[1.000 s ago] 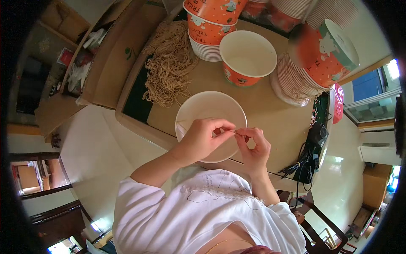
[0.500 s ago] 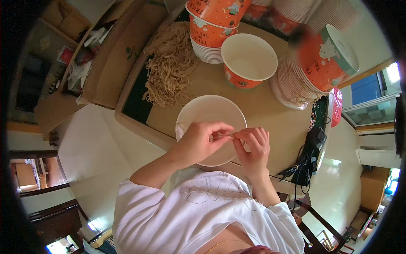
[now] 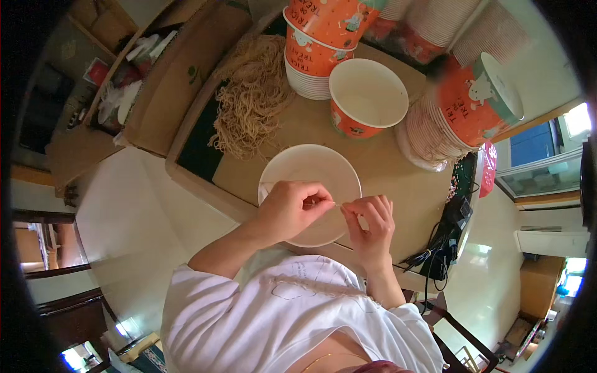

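Over the mouth of a white paper bucket (image 3: 309, 163), which stands at the table's near edge, my two hands meet. My left hand (image 3: 287, 211) is closed in a pinch, thumb against fingers. Close by on its right, my right hand (image 3: 371, 227) pinches too. A thin, pale string (image 3: 337, 204) spans the small gap between the fingertips; both hands hold it. Its ends are hidden by the fingers. Behind the bucket, on the left, lies a loose heap of tan string (image 3: 252, 99).
An open orange-printed bucket (image 3: 368, 99) stands farther back, beside a tall stack of orange buckets (image 3: 311, 62). Another stack leans sideways (image 3: 463, 105) at the right. Black cables (image 3: 435, 245) lie along the right table edge. A cardboard box (image 3: 180, 81) borders the left.
My hands have drawn slightly apart and the fingers of my left hand have curled in more tightly. The view has shifted a little; the buckets and the string heap keep their places.
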### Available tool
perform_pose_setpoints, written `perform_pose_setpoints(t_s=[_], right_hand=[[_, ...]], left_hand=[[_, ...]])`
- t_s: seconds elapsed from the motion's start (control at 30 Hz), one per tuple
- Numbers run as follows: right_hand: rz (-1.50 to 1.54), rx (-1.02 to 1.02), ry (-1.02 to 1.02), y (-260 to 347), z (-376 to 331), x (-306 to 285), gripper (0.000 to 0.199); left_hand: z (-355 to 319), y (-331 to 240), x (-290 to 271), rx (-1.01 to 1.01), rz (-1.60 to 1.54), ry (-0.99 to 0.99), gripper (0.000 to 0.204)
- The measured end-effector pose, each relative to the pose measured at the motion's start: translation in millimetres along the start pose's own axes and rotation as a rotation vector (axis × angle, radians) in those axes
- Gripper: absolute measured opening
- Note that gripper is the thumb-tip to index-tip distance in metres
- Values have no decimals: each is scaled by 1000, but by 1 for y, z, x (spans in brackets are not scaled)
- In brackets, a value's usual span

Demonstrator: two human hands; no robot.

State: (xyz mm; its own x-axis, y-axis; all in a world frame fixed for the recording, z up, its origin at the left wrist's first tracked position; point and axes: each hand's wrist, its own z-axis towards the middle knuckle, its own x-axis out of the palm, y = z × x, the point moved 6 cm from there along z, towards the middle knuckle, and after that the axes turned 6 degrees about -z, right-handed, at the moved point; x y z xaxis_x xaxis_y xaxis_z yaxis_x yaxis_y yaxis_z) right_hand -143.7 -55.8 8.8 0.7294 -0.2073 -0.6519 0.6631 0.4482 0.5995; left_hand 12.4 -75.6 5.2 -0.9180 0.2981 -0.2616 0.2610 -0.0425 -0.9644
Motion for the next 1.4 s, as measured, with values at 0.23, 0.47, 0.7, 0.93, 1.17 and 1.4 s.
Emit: perform_pose_setpoints(t_s=[0.23,0.47,0.7,0.93,1.17,1.4], right_hand=[[14,-16,16,5,5,-4,11],[14,-21,19,3,4,-2,13],[46,-28,18,8,5,-4,13],[118,33,-3,-9,3,-14,14],[-79,-11,-104,-13,-1,-25,16],[63,179,-228,-25,-2,-34,13]], left_hand=[[0,0,-2,51,-109,-54,8],[0,-6,-5,114,-49,-10,7],[-4,-18,-2,290,87,-179,5],[-9,-27,-1,248,243,1,11],[-14,-35,-8,211,-400,87,8],[-23,-30,-15,469,-974,199,10]])
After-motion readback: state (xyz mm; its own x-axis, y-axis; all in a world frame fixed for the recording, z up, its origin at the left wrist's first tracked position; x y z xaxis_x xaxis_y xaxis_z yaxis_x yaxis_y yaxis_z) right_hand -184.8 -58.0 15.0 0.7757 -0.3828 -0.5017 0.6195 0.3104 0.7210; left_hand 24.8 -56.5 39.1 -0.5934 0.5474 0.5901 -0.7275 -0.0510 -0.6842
